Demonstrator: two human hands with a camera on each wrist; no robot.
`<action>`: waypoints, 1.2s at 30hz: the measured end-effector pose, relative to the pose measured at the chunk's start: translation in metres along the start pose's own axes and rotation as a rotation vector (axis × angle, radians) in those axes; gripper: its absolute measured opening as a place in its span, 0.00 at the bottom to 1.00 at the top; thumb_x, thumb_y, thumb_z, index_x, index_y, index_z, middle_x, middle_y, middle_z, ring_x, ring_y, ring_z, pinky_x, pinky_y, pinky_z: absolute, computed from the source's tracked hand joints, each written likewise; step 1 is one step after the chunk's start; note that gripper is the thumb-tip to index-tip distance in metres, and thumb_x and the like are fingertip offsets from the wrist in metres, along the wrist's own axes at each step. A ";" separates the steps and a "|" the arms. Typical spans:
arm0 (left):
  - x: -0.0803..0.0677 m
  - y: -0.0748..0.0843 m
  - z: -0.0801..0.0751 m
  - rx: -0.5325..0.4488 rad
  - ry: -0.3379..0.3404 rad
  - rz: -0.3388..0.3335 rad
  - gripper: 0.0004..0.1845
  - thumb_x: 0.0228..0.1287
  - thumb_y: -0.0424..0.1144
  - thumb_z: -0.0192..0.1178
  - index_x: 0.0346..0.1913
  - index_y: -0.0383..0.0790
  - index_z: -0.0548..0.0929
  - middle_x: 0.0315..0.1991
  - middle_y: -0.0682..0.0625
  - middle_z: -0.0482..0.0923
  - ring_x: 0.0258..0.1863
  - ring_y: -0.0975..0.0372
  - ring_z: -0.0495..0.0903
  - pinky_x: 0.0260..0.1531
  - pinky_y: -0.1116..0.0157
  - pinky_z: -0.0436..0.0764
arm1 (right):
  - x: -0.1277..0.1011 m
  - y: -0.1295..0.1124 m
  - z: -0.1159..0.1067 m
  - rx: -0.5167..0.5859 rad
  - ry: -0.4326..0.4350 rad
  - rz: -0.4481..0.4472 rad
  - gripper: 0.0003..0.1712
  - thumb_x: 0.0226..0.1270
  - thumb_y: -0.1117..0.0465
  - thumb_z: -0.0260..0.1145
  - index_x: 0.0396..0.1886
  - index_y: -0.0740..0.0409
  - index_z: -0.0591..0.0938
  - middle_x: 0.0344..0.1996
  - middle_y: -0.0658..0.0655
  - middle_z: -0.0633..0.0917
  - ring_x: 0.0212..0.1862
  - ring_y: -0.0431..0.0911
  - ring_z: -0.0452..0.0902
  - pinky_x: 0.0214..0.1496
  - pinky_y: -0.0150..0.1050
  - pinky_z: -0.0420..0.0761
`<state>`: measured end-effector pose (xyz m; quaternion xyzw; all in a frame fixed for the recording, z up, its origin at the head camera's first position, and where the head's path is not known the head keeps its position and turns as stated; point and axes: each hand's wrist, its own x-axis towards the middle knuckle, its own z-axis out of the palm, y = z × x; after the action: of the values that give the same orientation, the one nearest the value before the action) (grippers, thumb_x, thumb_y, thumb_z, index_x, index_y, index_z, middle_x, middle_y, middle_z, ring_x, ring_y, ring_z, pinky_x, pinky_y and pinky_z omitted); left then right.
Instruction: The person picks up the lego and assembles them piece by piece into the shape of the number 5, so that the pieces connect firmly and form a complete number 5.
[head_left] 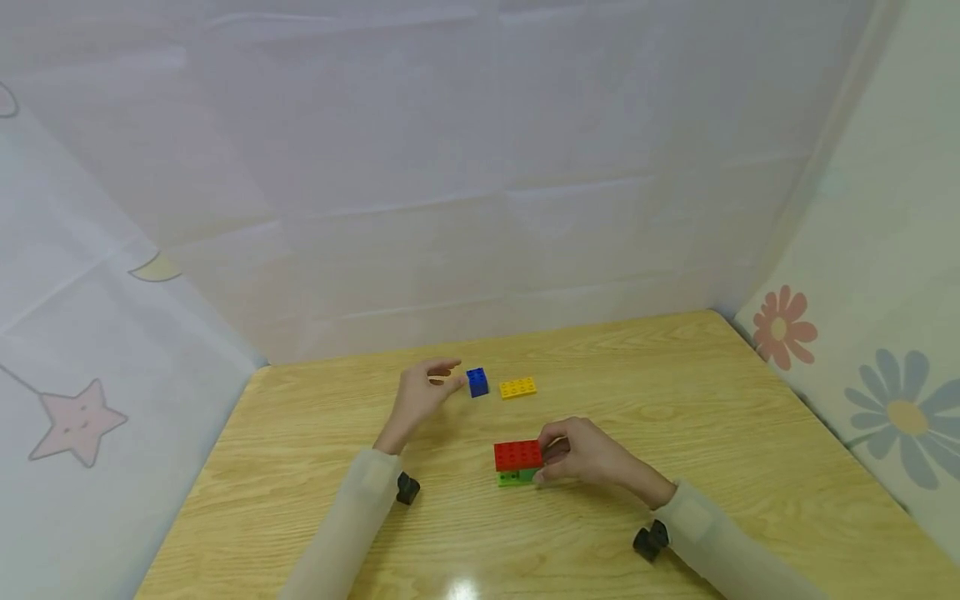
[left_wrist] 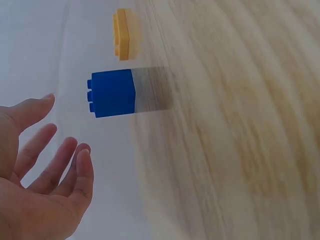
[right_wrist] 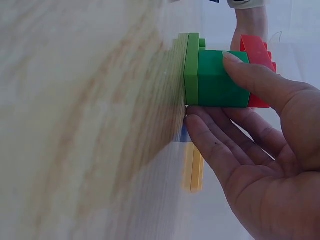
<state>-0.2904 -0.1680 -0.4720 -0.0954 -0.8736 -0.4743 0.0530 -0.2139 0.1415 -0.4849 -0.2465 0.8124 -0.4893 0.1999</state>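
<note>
right hand (head_left: pixel 592 454) pinches the red-green stack (head_left: pixel 517 463) steady, while the open, empty left hand (head_left: pixel 420 393) should close squarely on the blue brick (head_left: pixel 477 382).

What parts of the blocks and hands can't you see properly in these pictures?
- Head view: the right hand covers the right side of the red and green stack, so its layers there are hidden.
- Head view: the gap between the left hand and the blue block is too small to judge contact.
- Right wrist view: the yellow plate is blurred and partly behind fingers.
- Left wrist view: the left palm is cut off by the edge.
</note>
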 end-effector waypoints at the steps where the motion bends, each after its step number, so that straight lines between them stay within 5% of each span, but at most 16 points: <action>1: 0.003 -0.001 0.000 -0.003 0.006 -0.008 0.21 0.71 0.41 0.70 0.65 0.43 0.85 0.65 0.44 0.83 0.64 0.46 0.81 0.62 0.49 0.84 | 0.000 0.000 0.000 0.002 0.001 -0.002 0.13 0.62 0.60 0.81 0.43 0.57 0.86 0.45 0.56 0.90 0.49 0.48 0.90 0.51 0.39 0.90; 23: 0.021 -0.017 0.008 -0.046 0.000 -0.147 0.31 0.70 0.44 0.71 0.72 0.41 0.78 0.71 0.39 0.77 0.69 0.45 0.78 0.67 0.46 0.81 | 0.000 0.000 0.001 0.016 0.002 0.000 0.13 0.62 0.59 0.81 0.42 0.56 0.86 0.46 0.56 0.90 0.50 0.48 0.90 0.52 0.39 0.90; 36: 0.018 -0.017 0.015 -0.079 -0.055 -0.144 0.33 0.69 0.48 0.72 0.72 0.39 0.78 0.70 0.38 0.79 0.68 0.46 0.80 0.67 0.47 0.81 | 0.000 -0.001 0.001 0.004 0.006 0.013 0.14 0.61 0.59 0.81 0.42 0.56 0.86 0.46 0.56 0.91 0.49 0.48 0.90 0.52 0.39 0.90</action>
<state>-0.3121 -0.1625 -0.4906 -0.0475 -0.8600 -0.5080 -0.0090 -0.2130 0.1406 -0.4842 -0.2393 0.8137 -0.4902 0.2010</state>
